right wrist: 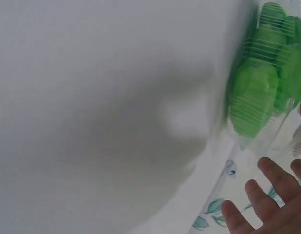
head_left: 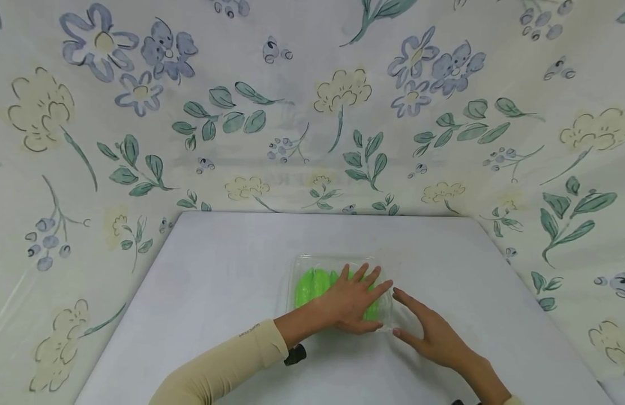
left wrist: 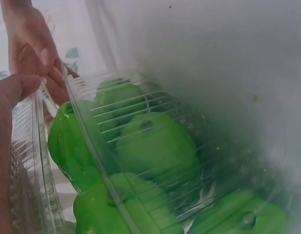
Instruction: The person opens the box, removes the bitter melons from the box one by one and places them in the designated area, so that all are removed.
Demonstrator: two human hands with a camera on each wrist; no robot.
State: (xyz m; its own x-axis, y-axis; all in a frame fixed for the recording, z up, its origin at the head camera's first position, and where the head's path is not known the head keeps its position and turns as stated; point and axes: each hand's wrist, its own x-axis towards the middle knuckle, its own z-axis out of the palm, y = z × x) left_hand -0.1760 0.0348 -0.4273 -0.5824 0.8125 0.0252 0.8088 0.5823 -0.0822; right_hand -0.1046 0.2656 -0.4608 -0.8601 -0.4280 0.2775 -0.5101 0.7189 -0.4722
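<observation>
A clear plastic clamshell box lies on the white table, filled with several bright green, lobed, stemmed fruits. Spread flat across the top of the box is my left hand, fingers fanned toward its right side. The left wrist view shows the ribbed tray wall and the lid rim apart, with green fruit visible in the gap. At the box's right edge, my right hand has thumb and fingers spread, fingertips close to the plastic. Part of the fruit is hidden under my left hand.
The white table extends around the box on all sides. A floral-patterned cloth hangs behind and at both sides of it. A small black piece shows beneath the left wrist.
</observation>
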